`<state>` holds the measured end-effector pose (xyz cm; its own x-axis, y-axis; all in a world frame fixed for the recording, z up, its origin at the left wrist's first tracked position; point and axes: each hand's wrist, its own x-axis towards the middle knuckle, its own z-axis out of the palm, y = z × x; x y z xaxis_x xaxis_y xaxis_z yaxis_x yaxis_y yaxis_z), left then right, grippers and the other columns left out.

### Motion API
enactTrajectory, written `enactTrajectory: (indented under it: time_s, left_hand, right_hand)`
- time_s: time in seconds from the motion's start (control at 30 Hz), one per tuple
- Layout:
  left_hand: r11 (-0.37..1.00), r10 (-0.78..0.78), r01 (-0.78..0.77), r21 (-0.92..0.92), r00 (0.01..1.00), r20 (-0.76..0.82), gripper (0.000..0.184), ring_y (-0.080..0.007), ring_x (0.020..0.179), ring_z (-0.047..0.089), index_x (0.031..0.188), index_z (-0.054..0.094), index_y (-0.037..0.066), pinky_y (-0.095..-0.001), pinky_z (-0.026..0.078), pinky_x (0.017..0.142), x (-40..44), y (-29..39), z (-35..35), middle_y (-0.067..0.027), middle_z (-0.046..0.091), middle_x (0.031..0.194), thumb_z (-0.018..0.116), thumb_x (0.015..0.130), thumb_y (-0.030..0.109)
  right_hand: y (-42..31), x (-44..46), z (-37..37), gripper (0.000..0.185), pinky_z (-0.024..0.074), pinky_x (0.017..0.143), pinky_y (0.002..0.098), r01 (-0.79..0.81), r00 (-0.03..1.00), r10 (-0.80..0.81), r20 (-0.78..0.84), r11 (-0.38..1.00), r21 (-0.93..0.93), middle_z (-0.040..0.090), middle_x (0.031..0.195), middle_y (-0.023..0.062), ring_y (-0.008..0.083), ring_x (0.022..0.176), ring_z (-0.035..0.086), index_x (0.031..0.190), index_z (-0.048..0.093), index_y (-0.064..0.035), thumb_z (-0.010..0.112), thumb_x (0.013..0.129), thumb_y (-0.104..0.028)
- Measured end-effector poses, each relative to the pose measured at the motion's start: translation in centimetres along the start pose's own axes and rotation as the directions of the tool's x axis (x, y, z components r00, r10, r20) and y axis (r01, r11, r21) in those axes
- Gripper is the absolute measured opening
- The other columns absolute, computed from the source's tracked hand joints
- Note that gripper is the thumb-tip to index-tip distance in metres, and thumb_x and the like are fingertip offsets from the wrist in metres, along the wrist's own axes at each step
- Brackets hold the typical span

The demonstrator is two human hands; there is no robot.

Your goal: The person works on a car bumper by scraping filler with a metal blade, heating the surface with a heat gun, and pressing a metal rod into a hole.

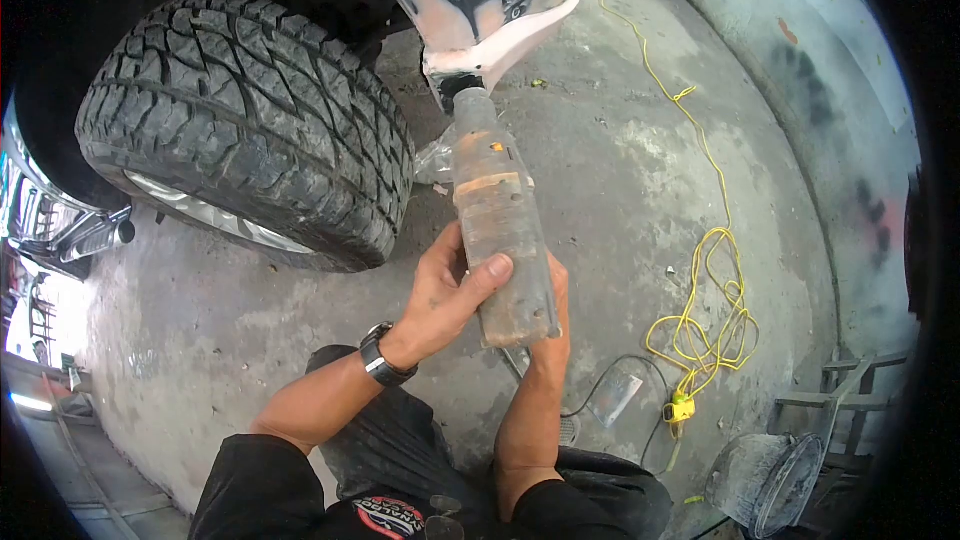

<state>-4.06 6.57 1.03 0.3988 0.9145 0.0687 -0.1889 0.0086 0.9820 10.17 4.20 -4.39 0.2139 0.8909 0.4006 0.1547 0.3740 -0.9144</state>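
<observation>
A long grey, dust-covered power tool (497,210) with an orange band points away from me, its narrow end up against the lower corner of a vehicle body panel (465,25). The panel is dark grey with pale pinkish-white patches. My left hand (450,285) is closed around the tool's left side, thumb across its top. My right hand (557,310) grips it from the right and below; most of those fingers are hidden behind the body. What the narrow tip carries cannot be made out.
A big off-road tyre (250,130) stands close on the left. A yellow extension cord (690,335) lies coiled on the concrete floor (620,190) at the right, with a yellow connector (679,408). Nearby are a dusty bucket (785,485) and a clear flat packet (615,397).
</observation>
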Motion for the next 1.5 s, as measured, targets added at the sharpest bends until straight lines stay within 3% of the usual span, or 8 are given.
enactTrajectory:
  time_s: [0.7, 0.8, 0.9, 1.5]
  left_hand:
    - [1.0, -0.001, 0.001, -0.009, 1.0, -0.023, 0.062, -0.0184, 0.116, 0.055, 0.132, 0.047, -0.005, -0.0344, 0.046, 0.1, -0.02, 0.05, -0.17, -0.0132, 0.058, 0.124, 0.072, 0.092, 0.035]
    - [0.998, -0.024, 0.024, 0.054, 1.0, 0.008, 0.074, -0.0183, 0.121, 0.053, 0.142, 0.043, -0.003, -0.0348, 0.042, 0.104, -0.13, 0.06, -0.41, -0.0123, 0.057, 0.131, 0.067, 0.093, 0.046]
    - [1.0, 0.002, -0.002, -0.015, 1.0, -0.017, 0.063, -0.0192, 0.117, 0.055, 0.133, 0.046, -0.005, -0.0348, 0.045, 0.101, -0.07, 0.22, -0.17, -0.0138, 0.058, 0.124, 0.072, 0.093, 0.036]
    - [1.0, 0.025, -0.025, -0.004, 1.0, -0.018, 0.058, -0.017, 0.114, 0.055, 0.13, 0.048, -0.004, -0.0338, 0.046, 0.098, -0.07, -0.06, -0.21, -0.0116, 0.059, 0.122, 0.07, 0.094, 0.036]
  right_hand:
    - [0.03, 0.08, 0.53, 0.024, 0.048, 0.068, 0.0352, -0.012, 1.0, 0.012, -0.026, 1.0, -0.006, 0.062, 0.085, 0.0133, 0.0267, 0.076, 0.064, 0.099, 0.061, 0.0022, 0.065, 0.081, -0.012]
    - [0.26, 0.17, 0.63, 0.023, 0.0477, 0.067, 0.0354, 0.002, 1.0, -0.002, -0.027, 1.0, -0.016, 0.061, 0.084, 0.0132, 0.0271, 0.076, 0.063, 0.099, 0.061, 0.002, 0.065, 0.08, -0.012]
    - [0.12, 0.15, 0.63, 0.024, 0.0474, 0.067, 0.0356, 0.011, 1.0, -0.011, -0.026, 1.0, -0.013, 0.061, 0.085, 0.0131, 0.0273, 0.075, 0.063, 0.099, 0.061, 0.002, 0.065, 0.08, -0.013]
    - [0.51, 0.19, 0.56, 0.027, 0.0464, 0.066, 0.0358, 0.04, 0.999, -0.04, -0.016, 0.999, 0.004, 0.059, 0.083, 0.0132, 0.0277, 0.074, 0.062, 0.1, 0.06, 0.0023, 0.065, 0.078, -0.013]
